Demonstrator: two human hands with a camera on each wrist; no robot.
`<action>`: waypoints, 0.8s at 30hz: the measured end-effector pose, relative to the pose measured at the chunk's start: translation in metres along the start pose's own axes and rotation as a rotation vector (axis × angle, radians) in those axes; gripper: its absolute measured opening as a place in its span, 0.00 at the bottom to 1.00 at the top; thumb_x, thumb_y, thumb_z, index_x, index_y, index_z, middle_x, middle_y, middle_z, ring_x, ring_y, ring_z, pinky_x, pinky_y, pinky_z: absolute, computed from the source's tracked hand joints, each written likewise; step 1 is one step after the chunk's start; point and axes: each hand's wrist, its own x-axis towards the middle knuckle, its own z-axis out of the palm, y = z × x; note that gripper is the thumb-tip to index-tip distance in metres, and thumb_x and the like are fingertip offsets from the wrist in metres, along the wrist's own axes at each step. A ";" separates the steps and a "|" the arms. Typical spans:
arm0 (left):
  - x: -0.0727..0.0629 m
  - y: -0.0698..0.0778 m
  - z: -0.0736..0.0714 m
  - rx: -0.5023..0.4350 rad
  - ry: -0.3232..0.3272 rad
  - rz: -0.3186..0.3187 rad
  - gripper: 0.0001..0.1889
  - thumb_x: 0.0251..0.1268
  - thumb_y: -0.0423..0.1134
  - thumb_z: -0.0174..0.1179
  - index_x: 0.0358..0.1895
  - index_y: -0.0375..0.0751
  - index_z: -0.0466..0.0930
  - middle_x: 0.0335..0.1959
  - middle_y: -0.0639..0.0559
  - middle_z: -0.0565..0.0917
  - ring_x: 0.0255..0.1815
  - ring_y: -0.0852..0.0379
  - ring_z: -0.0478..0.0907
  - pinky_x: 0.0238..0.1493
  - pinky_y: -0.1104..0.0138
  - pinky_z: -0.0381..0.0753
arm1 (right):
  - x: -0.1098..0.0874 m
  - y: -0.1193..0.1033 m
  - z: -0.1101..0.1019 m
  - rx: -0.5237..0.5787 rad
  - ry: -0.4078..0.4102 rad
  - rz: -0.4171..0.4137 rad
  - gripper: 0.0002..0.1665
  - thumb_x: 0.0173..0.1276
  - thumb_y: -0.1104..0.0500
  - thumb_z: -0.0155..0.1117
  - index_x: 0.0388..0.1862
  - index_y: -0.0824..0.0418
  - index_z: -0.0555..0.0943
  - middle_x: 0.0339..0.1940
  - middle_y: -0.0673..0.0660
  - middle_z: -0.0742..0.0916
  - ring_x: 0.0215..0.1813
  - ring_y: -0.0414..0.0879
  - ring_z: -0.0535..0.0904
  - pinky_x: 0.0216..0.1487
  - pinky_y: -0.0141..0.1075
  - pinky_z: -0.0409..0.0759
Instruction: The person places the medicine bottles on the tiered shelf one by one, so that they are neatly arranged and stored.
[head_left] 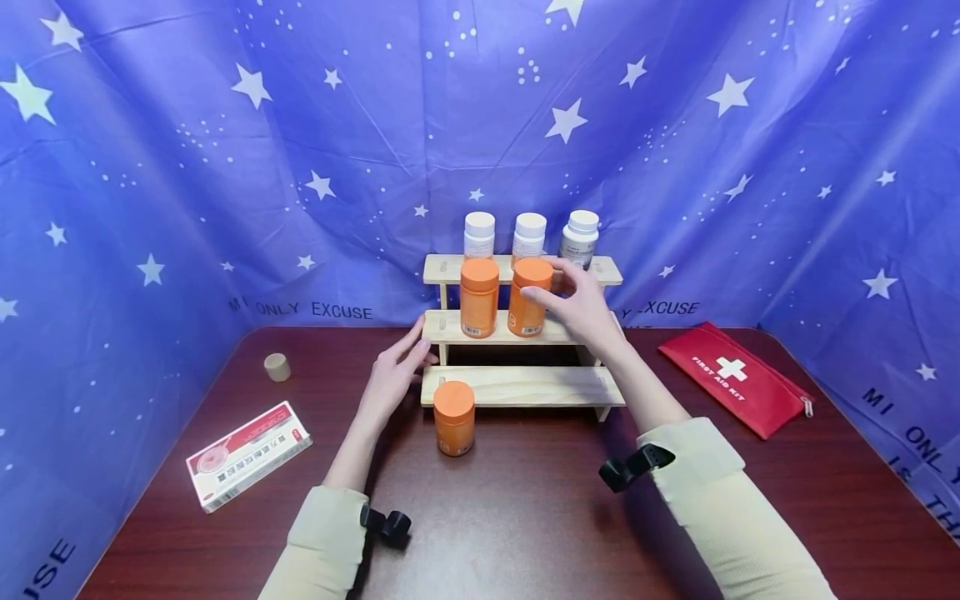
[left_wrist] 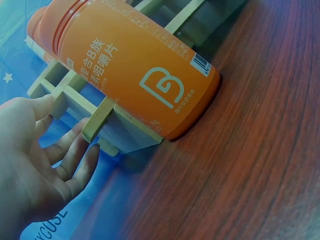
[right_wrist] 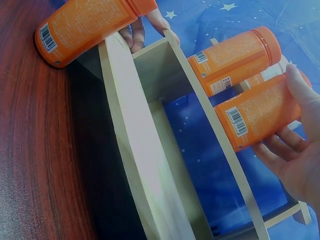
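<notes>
A three-tier wooden rack (head_left: 525,386) stands on the table. My right hand (head_left: 585,308) grips an orange bottle (head_left: 527,310) on the middle tier, thumb and fingers around its upper part. Just left of it stands another orange bottle (head_left: 478,308). At the rack's left end, my left hand (head_left: 393,367) holds the side by the middle tier with bent fingers, as the left wrist view also shows. A third orange bottle (left_wrist: 135,65) is upright on the table before the bottom tier's left part. In the right wrist view, the gripped bottle (right_wrist: 257,115) sits at the tier's edge.
Three white-capped bottles (head_left: 529,233) line the top tier. On the left lie a medicine box (head_left: 251,454) and a small beige cylinder (head_left: 277,367). A red first aid pouch (head_left: 731,379) lies on the right. Starry blue cloth (head_left: 420,150) hangs behind and beside the table.
</notes>
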 end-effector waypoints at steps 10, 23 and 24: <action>0.001 -0.001 0.001 -0.011 0.005 0.000 0.28 0.82 0.47 0.52 0.80 0.55 0.61 0.51 0.27 0.86 0.56 0.37 0.83 0.60 0.44 0.84 | -0.004 0.002 0.001 0.015 0.008 0.005 0.29 0.67 0.53 0.75 0.65 0.58 0.80 0.57 0.62 0.88 0.53 0.43 0.81 0.57 0.29 0.79; 0.001 0.000 0.001 -0.005 0.008 0.001 0.28 0.82 0.47 0.52 0.80 0.55 0.61 0.51 0.27 0.86 0.56 0.37 0.82 0.61 0.43 0.83 | -0.005 0.002 0.002 0.028 0.002 0.005 0.29 0.68 0.53 0.74 0.66 0.59 0.79 0.58 0.62 0.87 0.54 0.41 0.81 0.58 0.28 0.79; 0.001 0.000 0.001 -0.005 0.007 0.001 0.28 0.82 0.47 0.52 0.80 0.56 0.61 0.51 0.27 0.86 0.57 0.37 0.82 0.61 0.43 0.83 | -0.005 0.002 0.002 0.022 0.002 0.005 0.30 0.68 0.53 0.74 0.66 0.59 0.79 0.58 0.62 0.87 0.54 0.42 0.81 0.58 0.28 0.79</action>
